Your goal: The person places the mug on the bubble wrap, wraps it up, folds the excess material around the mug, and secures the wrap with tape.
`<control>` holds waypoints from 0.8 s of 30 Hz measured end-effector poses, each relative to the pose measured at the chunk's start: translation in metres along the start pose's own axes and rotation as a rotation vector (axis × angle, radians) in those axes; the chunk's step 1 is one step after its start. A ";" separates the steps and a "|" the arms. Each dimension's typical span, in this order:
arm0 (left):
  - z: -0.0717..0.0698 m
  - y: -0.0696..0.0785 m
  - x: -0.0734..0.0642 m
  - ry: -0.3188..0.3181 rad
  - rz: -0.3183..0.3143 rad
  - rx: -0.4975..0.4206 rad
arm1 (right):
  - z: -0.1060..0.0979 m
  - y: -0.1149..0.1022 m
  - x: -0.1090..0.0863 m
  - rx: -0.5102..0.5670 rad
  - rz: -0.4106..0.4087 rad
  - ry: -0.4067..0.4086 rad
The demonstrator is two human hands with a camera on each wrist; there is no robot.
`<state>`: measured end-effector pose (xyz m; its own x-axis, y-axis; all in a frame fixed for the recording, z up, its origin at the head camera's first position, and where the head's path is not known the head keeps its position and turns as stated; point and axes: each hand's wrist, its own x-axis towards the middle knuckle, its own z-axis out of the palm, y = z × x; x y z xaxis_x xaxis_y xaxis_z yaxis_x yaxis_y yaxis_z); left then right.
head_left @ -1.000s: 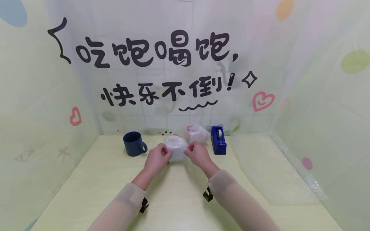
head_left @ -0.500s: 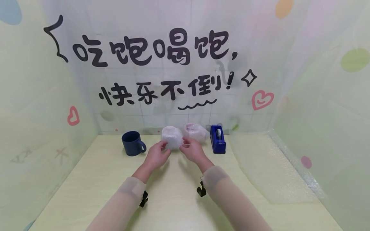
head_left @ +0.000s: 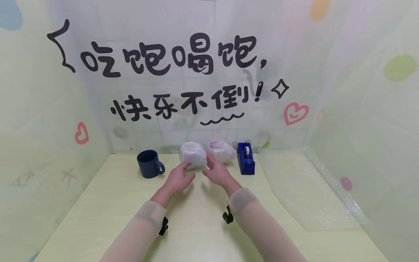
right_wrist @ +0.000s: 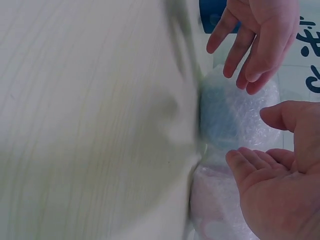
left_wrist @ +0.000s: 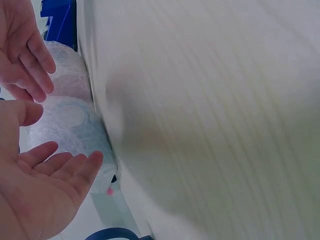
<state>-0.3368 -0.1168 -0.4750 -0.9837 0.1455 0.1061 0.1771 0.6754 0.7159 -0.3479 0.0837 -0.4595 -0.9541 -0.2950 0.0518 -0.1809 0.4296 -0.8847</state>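
Observation:
A bubble-wrapped bundle [head_left: 194, 154] stands at the back of the table; something pale blue shows through its wrap in the right wrist view. My left hand [head_left: 178, 179] is just in front of its left side, fingers relaxed and holding nothing. On the other side, my right hand [head_left: 218, 173] has its fingers loosely spread, thumb apart, also with nothing in it. Both palms face each other in the left wrist view. Right beside the bundle sits a second, pinkish bubble-wrapped bundle [head_left: 222, 151], partly covered by the right fingertips in the head view.
A dark blue mug [head_left: 148, 165] stands at the back left, handle to the right. Right of the bundles is a blue tape dispenser [head_left: 246, 160]. A sheet of bubble wrap [head_left: 311, 196] lies flat along the right side. A printed curtain [head_left: 183, 127] rises behind the table.
One second ago both hands pinched the bluish bundle's sides nearer the front. It has moved back to stand beside the pinkish one, and both hands have let go and drawn slightly away.

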 end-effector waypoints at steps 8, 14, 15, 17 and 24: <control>0.005 -0.002 -0.007 -0.064 0.100 0.088 | -0.007 0.003 -0.007 -0.038 0.011 -0.008; 0.004 0.006 -0.021 -0.052 0.147 0.113 | -0.031 -0.001 -0.029 -0.127 0.019 0.047; 0.003 0.008 -0.025 -0.050 0.159 0.115 | -0.037 -0.003 -0.034 -0.162 0.015 0.057; 0.002 0.011 -0.032 -0.050 0.192 0.128 | -0.049 -0.005 -0.045 -0.254 0.007 0.077; -0.001 0.018 -0.060 -0.067 0.274 0.117 | -0.105 0.007 -0.093 -0.566 0.045 0.136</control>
<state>-0.2751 -0.1140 -0.4680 -0.8952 0.3785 0.2355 0.4418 0.6825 0.5823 -0.2857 0.2036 -0.4224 -0.9791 -0.1698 0.1123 -0.2033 0.8394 -0.5041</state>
